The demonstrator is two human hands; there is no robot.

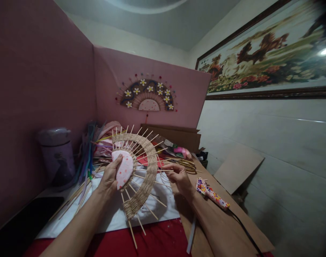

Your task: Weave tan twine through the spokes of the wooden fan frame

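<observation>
A half-round woven fan frame (149,157), made of twine on thin wooden sticks, is held up on its side over the table. My left hand (110,176) grips its half-circle centre (127,167), covered in pale cloth with red dots, with the thumb on top. At the outer edge of the woven band, my right hand (180,176) has its fingers closed in a pinch by a stick's end. A thin strand of twine (159,160) runs by these fingertips, and the exact grip is partly hidden. The sticks poke out past the band all round.
A flower-patterned glue gun (212,194) with a black cord lies on cardboard (232,221) at right. Coiled cord (186,164) sits behind my right hand. At left stand a purple lidded container (57,157) and a bundle of coloured strips (88,157). A decorated fan (149,92) hangs on the pink panel.
</observation>
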